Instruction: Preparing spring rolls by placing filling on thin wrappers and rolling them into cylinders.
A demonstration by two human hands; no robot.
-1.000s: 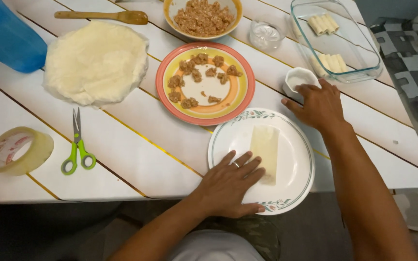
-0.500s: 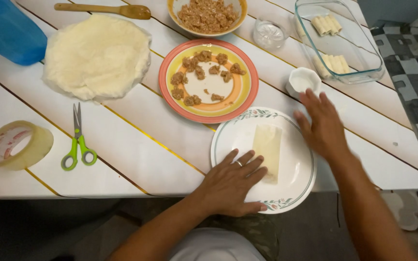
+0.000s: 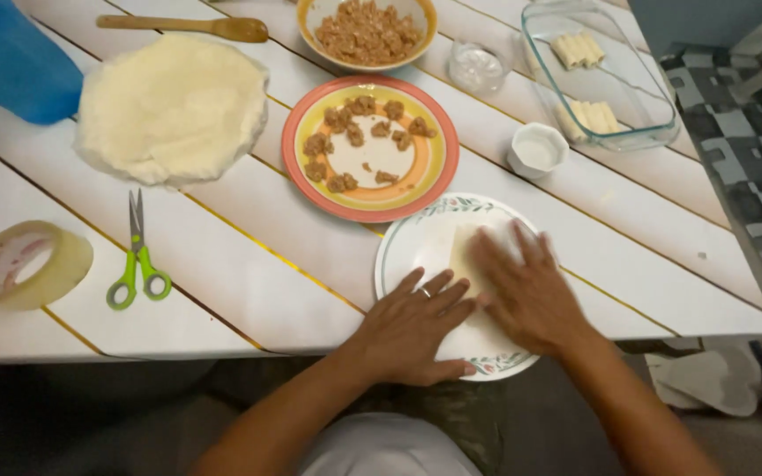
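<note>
Left hand (image 3: 416, 326): flat, fingers spread, steadying white floral-rimmed plate (image 3: 416, 242) at near surface edge | right hand (image 3: 526, 291): flat, grip spread, pressing pale rectangular wrapper (image 3: 462, 256) on plate | advice: press evenly, avoid tearing.

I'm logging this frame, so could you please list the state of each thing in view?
Left hand: flat on white plate.
Right hand: flat on wrapper.
Wrapper: lying on white plate, mostly covered.
Striped plate: holds filling lumps.
Bowl: full of filling.
Glass dish: holds several rolls.
Scissors: closed.
Wrapper stack: piled flat.
</note>
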